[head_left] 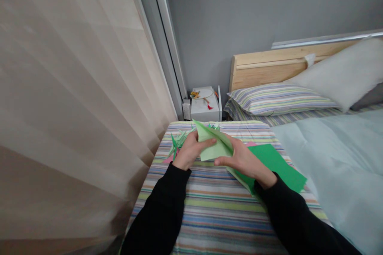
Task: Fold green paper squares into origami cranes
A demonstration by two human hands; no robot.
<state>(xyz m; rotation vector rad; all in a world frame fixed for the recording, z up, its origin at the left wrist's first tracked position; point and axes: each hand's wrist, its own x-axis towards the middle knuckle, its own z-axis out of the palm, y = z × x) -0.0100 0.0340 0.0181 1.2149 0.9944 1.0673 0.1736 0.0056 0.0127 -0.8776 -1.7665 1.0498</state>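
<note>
A light green sheet of origami paper (214,145), partly folded, is raised above the striped tablecloth (215,211). My left hand (191,149) pinches its left side, with the thumb lying across the front. At the right side, my right hand (241,157) has its fingers behind the paper and its thumb along the lower edge. Darker green paper (273,165) lies flat under and beyond my right wrist, with a light green edge showing beneath it. Folded green paper pieces (179,139) sit in a pile just behind my left hand, partly hidden.
A pale curtain (89,99) hangs along the left. Behind the table stands a white bedside cabinet (205,109) with a round decorated item on top. The bed, with a striped pillow (281,97) and light blue quilt (338,159), borders the right side.
</note>
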